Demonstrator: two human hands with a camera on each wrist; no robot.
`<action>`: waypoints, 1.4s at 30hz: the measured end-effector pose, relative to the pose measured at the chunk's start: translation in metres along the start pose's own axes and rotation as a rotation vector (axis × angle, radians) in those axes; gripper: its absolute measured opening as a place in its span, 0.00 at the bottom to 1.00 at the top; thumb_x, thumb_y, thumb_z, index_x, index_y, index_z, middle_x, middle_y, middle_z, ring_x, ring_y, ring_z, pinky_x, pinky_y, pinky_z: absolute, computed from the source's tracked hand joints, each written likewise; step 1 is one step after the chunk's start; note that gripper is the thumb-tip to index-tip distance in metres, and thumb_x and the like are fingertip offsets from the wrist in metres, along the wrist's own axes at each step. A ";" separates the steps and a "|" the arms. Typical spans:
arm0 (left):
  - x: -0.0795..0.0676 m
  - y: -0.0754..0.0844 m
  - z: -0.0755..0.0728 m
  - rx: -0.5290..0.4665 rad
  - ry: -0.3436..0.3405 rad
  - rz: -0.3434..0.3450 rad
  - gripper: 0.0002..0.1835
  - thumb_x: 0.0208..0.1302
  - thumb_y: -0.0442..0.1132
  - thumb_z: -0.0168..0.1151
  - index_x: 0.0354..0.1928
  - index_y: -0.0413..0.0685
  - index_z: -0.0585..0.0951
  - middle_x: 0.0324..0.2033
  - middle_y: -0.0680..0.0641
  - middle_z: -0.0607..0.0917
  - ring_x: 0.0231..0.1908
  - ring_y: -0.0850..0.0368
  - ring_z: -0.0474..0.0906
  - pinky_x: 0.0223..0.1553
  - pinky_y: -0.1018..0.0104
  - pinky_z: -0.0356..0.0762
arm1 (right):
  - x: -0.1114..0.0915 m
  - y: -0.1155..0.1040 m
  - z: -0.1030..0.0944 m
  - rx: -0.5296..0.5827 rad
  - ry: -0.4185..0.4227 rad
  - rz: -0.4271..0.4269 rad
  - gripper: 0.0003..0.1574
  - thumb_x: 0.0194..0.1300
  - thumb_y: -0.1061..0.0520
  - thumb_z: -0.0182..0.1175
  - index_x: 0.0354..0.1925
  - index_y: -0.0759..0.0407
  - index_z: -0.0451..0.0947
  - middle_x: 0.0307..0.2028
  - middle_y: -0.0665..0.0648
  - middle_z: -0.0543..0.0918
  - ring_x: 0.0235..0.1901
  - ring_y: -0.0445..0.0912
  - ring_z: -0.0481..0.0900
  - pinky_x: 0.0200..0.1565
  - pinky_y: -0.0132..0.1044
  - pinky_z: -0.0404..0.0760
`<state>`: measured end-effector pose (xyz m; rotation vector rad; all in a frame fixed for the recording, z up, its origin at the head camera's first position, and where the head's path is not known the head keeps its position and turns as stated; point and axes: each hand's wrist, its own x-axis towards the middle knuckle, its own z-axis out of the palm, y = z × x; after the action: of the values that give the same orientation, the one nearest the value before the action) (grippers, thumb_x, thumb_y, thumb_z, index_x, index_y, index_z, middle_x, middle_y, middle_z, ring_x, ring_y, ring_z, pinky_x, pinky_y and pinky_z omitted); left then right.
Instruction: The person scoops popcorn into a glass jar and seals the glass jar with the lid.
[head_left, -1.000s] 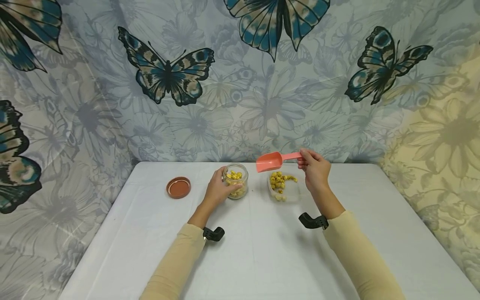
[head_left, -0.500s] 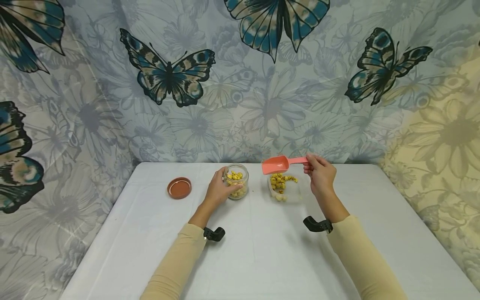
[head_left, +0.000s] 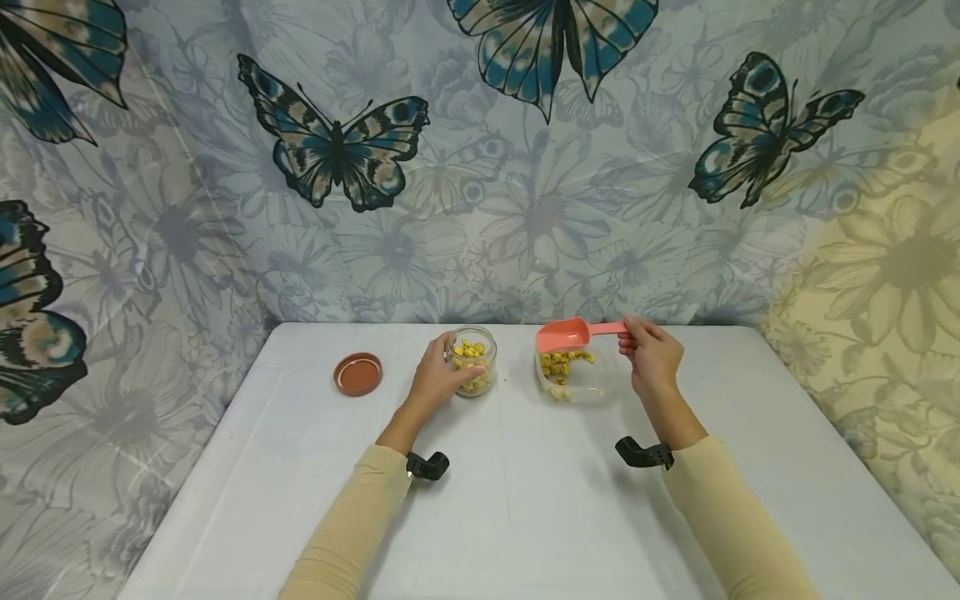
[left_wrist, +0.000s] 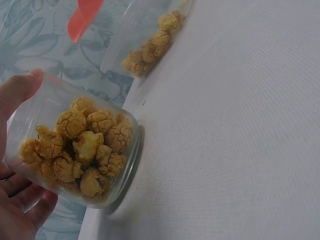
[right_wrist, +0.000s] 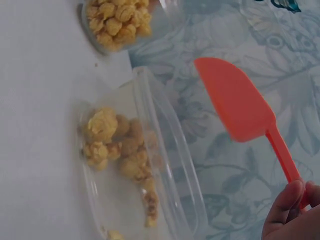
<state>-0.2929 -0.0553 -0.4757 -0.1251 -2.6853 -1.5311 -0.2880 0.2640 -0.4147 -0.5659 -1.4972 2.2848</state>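
Note:
My left hand [head_left: 441, 375] grips a glass jar [head_left: 487, 379] standing on the table, thumb on one side and fingers round the other. Yellow popcorn [left_wrist: 85, 145] fills much of the jar, whose mouth is uncovered. In my right hand [head_left: 654, 354] the handle end of a coral-red scoop [head_left: 566, 335] is pinched between thumb and fingers. The scoop is held level above a clear plastic container [right_wrist: 175, 165], and no popcorn shows in its bowl. More popcorn [right_wrist: 102, 125] lies in the container, gathered toward its left side in the head view.
A brown round lid [head_left: 357, 374] lies on the white-covered table [head_left: 495, 517], left of the jar. A tiny crumb [head_left: 506, 380] sits between jar and container. Behind the table hangs a butterfly-patterned cloth [head_left: 547, 225].
My right hand has moved right and down with the scoop, bringing it from between jar and container to over the container. The left hand and jar have stayed in place.

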 end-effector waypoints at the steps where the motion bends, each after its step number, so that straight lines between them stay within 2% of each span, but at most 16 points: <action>1: 0.000 0.000 0.000 0.000 -0.001 0.003 0.51 0.51 0.57 0.73 0.71 0.44 0.61 0.66 0.39 0.68 0.67 0.40 0.66 0.67 0.45 0.66 | 0.001 0.000 -0.002 0.003 0.002 0.004 0.02 0.62 0.60 0.66 0.33 0.58 0.83 0.20 0.51 0.83 0.16 0.39 0.77 0.21 0.26 0.79; 7: 0.000 0.000 -0.001 -0.009 -0.008 -0.004 0.51 0.51 0.57 0.74 0.72 0.44 0.60 0.67 0.39 0.68 0.68 0.40 0.65 0.68 0.44 0.65 | 0.003 0.003 -0.010 0.007 0.012 0.006 0.09 0.59 0.58 0.69 0.36 0.62 0.82 0.20 0.52 0.84 0.16 0.40 0.76 0.20 0.27 0.78; 14: 0.000 -0.001 0.001 -0.011 -0.011 -0.011 0.51 0.50 0.58 0.74 0.72 0.45 0.60 0.66 0.39 0.68 0.67 0.40 0.66 0.68 0.44 0.65 | 0.006 0.009 -0.019 -0.013 0.038 0.019 0.04 0.62 0.60 0.66 0.31 0.59 0.81 0.18 0.52 0.83 0.15 0.38 0.76 0.19 0.27 0.78; 29: -0.003 0.000 0.000 -0.018 -0.011 0.017 0.50 0.51 0.57 0.73 0.71 0.43 0.61 0.67 0.39 0.68 0.69 0.41 0.64 0.69 0.45 0.63 | 0.005 0.024 -0.035 -0.063 0.068 0.054 0.04 0.62 0.59 0.66 0.32 0.59 0.83 0.17 0.50 0.83 0.15 0.37 0.76 0.20 0.26 0.78; 37: -0.002 0.001 0.000 -0.022 -0.015 0.023 0.50 0.51 0.57 0.73 0.71 0.44 0.61 0.65 0.39 0.69 0.66 0.40 0.67 0.67 0.44 0.66 | 0.005 0.029 -0.038 -0.082 0.050 0.067 0.04 0.64 0.60 0.64 0.31 0.57 0.82 0.17 0.50 0.83 0.15 0.37 0.76 0.19 0.26 0.78; 42: -0.002 0.000 0.000 -0.023 -0.011 0.019 0.50 0.51 0.56 0.73 0.71 0.44 0.61 0.65 0.39 0.70 0.65 0.40 0.68 0.65 0.44 0.68 | 0.003 0.032 -0.040 -0.127 0.021 0.101 0.05 0.66 0.58 0.62 0.35 0.59 0.80 0.17 0.48 0.83 0.15 0.36 0.76 0.20 0.25 0.78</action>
<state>-0.2907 -0.0556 -0.4756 -0.1596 -2.6672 -1.5610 -0.2723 0.2847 -0.4593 -0.7136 -1.6468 2.2615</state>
